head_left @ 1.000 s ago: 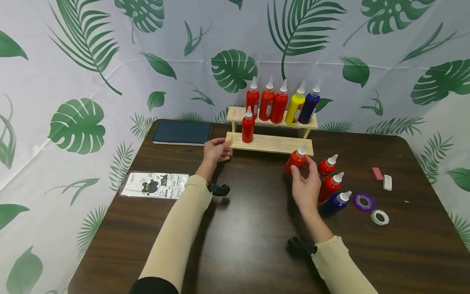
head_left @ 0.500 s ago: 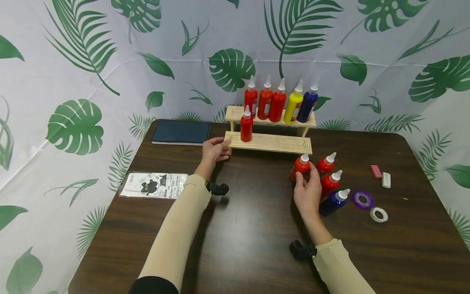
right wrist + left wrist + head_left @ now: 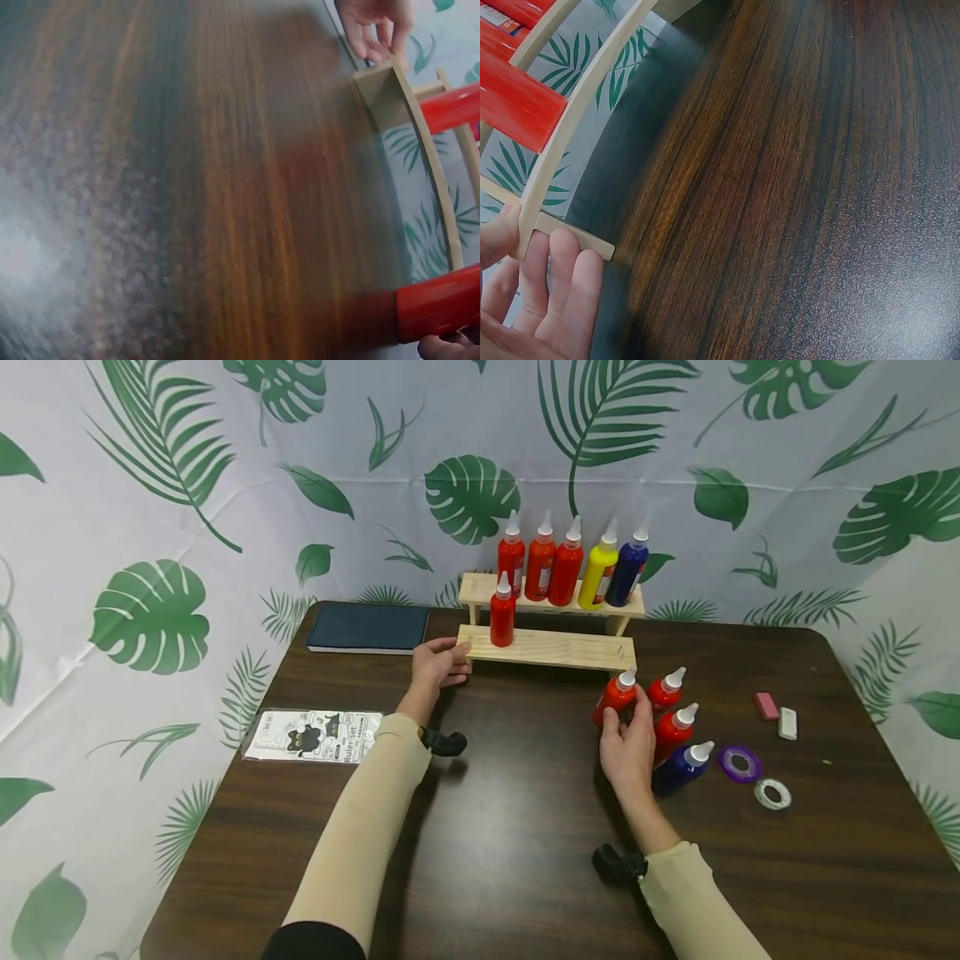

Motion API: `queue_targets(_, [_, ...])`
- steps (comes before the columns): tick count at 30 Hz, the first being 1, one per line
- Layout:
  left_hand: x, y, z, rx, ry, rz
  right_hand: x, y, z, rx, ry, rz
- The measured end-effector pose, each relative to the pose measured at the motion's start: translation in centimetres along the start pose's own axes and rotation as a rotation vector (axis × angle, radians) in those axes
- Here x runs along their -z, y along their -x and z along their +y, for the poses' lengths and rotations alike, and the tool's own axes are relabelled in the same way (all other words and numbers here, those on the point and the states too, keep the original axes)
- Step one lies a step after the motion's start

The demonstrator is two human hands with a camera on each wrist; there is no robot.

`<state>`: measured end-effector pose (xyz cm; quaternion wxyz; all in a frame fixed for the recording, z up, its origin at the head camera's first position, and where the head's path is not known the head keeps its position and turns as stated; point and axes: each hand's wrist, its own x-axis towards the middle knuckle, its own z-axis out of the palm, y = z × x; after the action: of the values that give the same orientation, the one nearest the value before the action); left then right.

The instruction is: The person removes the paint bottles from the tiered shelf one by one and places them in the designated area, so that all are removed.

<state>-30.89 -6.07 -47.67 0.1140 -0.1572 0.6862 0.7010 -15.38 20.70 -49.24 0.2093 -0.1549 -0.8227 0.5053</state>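
My left hand (image 3: 437, 670) grips the left end of a two-tier wooden rack (image 3: 558, 650), thumb above the lower shelf and fingers beneath, as the left wrist view shows. My right hand (image 3: 628, 743) holds a red squeeze bottle (image 3: 615, 697) with a white nozzle, just in front of the rack's right end. In the right wrist view this bottle (image 3: 435, 306) shows its base; whether it touches the table I cannot tell. One red bottle (image 3: 502, 620) stands on the lower shelf, towards the left. Several red bottles, a yellow bottle (image 3: 598, 575) and a blue bottle (image 3: 627, 572) line the upper shelf.
Right of my right hand stand two red bottles (image 3: 665, 692) and a dark blue bottle (image 3: 681, 770). Farther right lie a purple tape roll (image 3: 740, 763), a white roll (image 3: 772, 794) and two erasers (image 3: 767, 706). A dark notebook (image 3: 367, 627) and a ruler-set packet (image 3: 315, 737) lie left.
My right hand has moved the held red bottle slightly right and nearer to me, away from the lower shelf's edge. My left hand stays on the rack. The head view has shifted slightly.
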Motion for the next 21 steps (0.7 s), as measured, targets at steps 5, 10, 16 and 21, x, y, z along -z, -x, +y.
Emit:
queue_targets(5, [0.1,-0.1,0.0,0.003,0.0,0.0,0.4,0.1,-1.5,-0.001,0.005,0.011])
queue_targets(10, [0.0,0.0,0.2,0.005,0.0,0.0,1.3,0.3,-4.4,0.112,0.007,0.086])
queue_targets(16, [0.0,0.1,0.3,0.004,0.001,0.0,1.8,-0.1,-8.3,0.385,0.067,0.163])
queue_targets(21, [0.0,0.0,0.1,0.007,0.005,0.003,0.0,-1.3,-10.4,0.521,0.096,0.048])
